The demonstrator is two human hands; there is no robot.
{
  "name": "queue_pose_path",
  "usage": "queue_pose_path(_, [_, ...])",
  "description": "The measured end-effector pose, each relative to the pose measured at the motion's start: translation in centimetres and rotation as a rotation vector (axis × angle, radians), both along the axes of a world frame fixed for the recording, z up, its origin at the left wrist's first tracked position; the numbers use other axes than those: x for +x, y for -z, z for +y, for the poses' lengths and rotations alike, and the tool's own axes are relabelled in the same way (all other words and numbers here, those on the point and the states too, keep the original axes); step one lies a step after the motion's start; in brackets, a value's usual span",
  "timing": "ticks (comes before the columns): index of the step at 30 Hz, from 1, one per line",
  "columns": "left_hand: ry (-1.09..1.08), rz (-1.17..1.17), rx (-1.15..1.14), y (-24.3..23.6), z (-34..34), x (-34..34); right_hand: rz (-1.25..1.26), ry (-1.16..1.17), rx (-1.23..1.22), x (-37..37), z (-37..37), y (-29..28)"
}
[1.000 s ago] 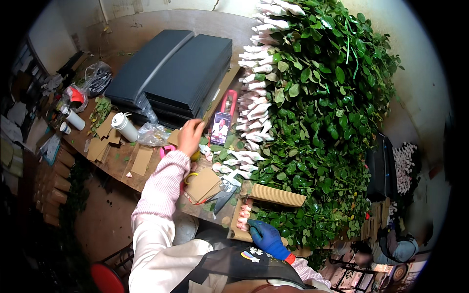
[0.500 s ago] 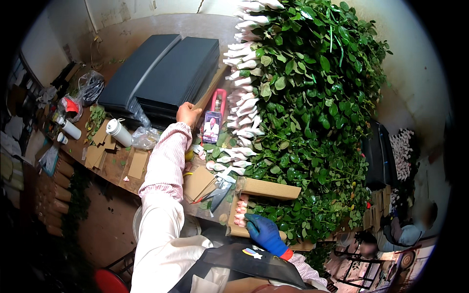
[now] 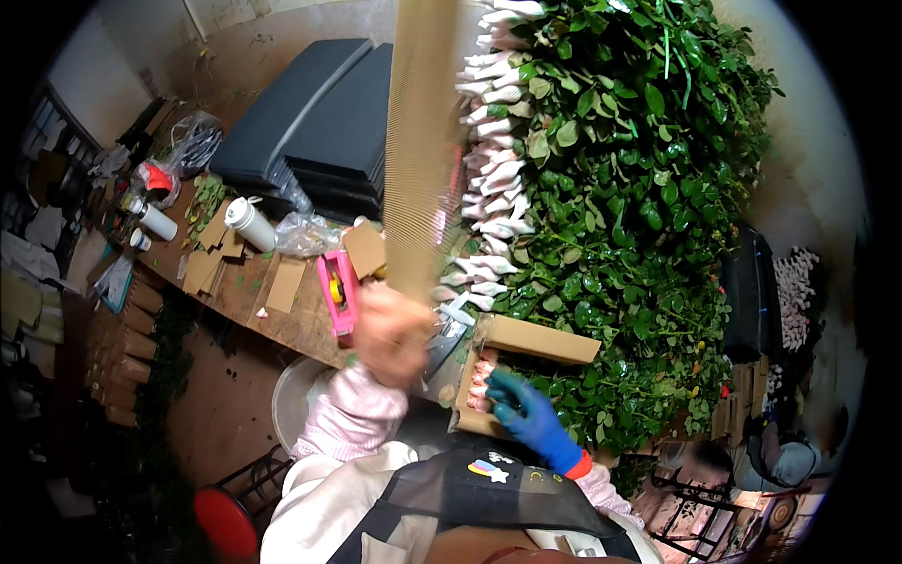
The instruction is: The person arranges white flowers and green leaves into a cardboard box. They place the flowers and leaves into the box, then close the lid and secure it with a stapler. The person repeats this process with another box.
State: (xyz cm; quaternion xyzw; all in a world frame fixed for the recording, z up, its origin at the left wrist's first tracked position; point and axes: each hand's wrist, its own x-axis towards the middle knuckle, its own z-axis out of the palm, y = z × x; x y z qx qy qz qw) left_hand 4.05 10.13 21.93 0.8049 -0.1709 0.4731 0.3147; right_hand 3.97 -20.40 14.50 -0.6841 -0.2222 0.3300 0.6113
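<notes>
In my bare left hand (image 3: pixel 393 329), smeared by motion, is the lower end of a long strip of corrugated cardboard (image 3: pixel 420 141). The strip stands upright in front of the table and reaches the top of the view. My right hand (image 3: pixel 536 423), in a blue glove, is open with its fingers apart, beside a short row of pale pink rose heads (image 3: pixel 480 378). These blooms sit in a bent corrugated cardboard wrap (image 3: pixel 540 336), and the green stems run off to the right. Whether my right fingertips touch the blooms I cannot tell.
A tall stack of leafy roses (image 3: pixel 629 188) with white-netted heads (image 3: pixel 498 174) fills the right. Dark flat sheets (image 3: pixel 329 141) are piled at the back left. A pink tape dispenser (image 3: pixel 336 293), a white bottle (image 3: pixel 252 226) and cardboard pieces (image 3: pixel 287 285) lie on the table. A red stool (image 3: pixel 225 520) stands lower left.
My left hand has come back from beside the dark stack toward me, bringing the cardboard strip upright. My right hand has drawn slightly off the blooms, its fingers spreading. The whole view has shifted.
</notes>
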Motion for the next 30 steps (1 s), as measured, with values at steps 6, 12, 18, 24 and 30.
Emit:
queue_pose_path(6, [0.423,0.320,0.227,4.1,-8.7,-2.7,0.097,0.299,-0.074,2.9,-2.5,-0.8])
queue_pose_path(12, [-0.208,0.811,-0.354,10.8,-8.4,-4.7,-0.012,0.379,-0.170,4.1,-11.9,6.7])
queue_pose_path(18, [0.163,1.313,-0.592,21.8,-9.7,-5.5,-0.121,0.107,-0.779,4.1,-14.2,7.9])
queue_pose_path(24, [0.163,1.396,-0.331,25.7,-9.3,-3.6,-0.539,-0.280,-0.670,5.2,-8.8,4.7])
queue_pose_path(30, [0.005,1.309,0.348,19.5,-9.1,-2.1,-0.694,-0.566,-0.506,5.3,-7.1,12.5])
